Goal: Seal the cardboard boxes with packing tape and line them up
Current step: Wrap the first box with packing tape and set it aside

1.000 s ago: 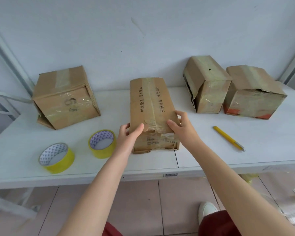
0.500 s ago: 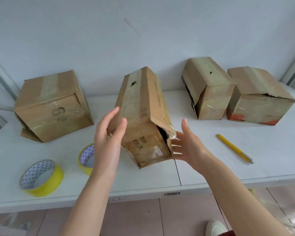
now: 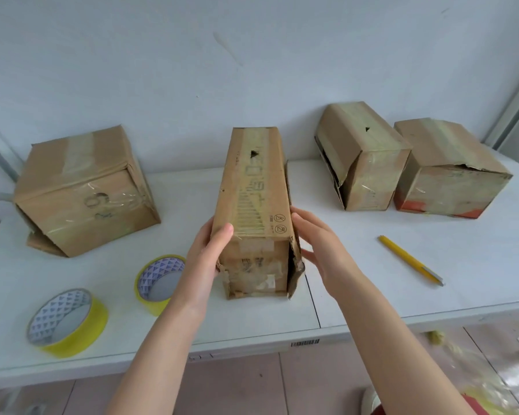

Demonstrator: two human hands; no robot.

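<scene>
Box (image 3: pixel 255 187) on counter (image 3: pixel 372 295), right flap (image 3: pixel 295 271) loose. Left hand (image 3: pixel 209 256) grips near corner, thumb on top, steadying; right hand (image 3: pixel 321 244), fingers (image 3: pixel 304 223) straight, presses flap shut, likely for taping.

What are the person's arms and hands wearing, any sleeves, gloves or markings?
Nothing worn shows: the left hand and right hand are ungloved, no rings; the left forearm and right forearm are bare down to the frame edge, no sleeves, watch, bands or markings.

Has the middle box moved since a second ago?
Yes: the middle box has been rolled onto its narrow side, staying just left of the table seam.
</scene>
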